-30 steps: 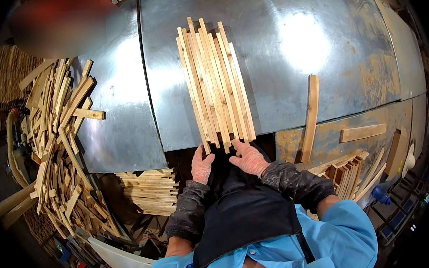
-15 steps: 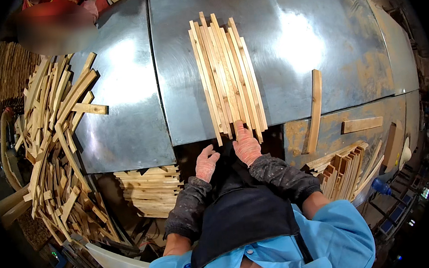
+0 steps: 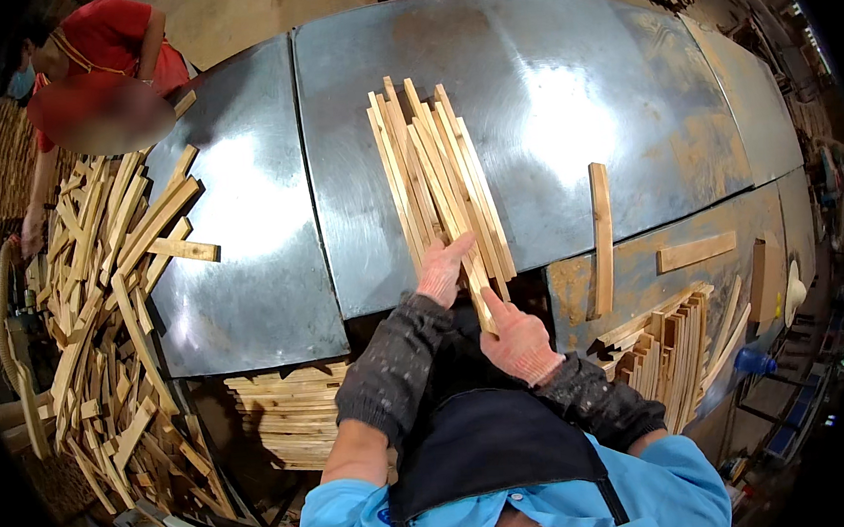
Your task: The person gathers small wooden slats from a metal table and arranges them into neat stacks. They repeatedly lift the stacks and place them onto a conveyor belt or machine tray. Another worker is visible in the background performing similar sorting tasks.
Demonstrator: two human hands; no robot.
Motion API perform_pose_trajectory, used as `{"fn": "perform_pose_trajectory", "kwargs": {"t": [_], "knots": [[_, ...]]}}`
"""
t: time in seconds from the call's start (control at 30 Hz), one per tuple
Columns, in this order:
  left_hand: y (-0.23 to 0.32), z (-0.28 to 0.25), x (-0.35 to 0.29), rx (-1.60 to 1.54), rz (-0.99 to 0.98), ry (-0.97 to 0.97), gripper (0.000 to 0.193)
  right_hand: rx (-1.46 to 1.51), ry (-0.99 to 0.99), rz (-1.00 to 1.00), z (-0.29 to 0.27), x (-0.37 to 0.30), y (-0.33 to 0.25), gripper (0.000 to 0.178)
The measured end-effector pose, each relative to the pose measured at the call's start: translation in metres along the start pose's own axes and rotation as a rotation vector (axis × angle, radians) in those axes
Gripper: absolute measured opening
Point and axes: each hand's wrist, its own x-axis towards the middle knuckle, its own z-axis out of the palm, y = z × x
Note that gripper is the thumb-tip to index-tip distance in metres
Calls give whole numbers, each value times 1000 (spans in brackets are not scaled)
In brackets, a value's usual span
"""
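The left hand is lying flat and open on the bundle of wooden slats, at twelve o'clock on the metal counter. The right hand, open too, is pressing their near ends. Squaring those ends evenly would serve best.

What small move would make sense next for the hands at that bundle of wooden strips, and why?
Probably nudge the near ends level. The left hand lies flat on the bundle of wooden strips, the right hand touches one strip poking out past the metal table edge, and the far ends are fanned unevenly.
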Motion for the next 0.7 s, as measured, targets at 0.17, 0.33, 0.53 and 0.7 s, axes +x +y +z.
{"fn": "perform_pose_trajectory", "kwargs": {"t": [0.17,0.33,0.53,0.7], "knots": [[-38,24,7,-23,74,-25,49,94,-14,58,-5,-28,51,92],[-58,52,-32,18,184,-116,50,523,-152,143,-4,-11,88,102],[-71,60,-39,-50,175,-45,56,861,-326,120,6,12,127,105],[-80,58,-28,-191,122,-40,51,789,-402,67,-4,19,142,121]]}}
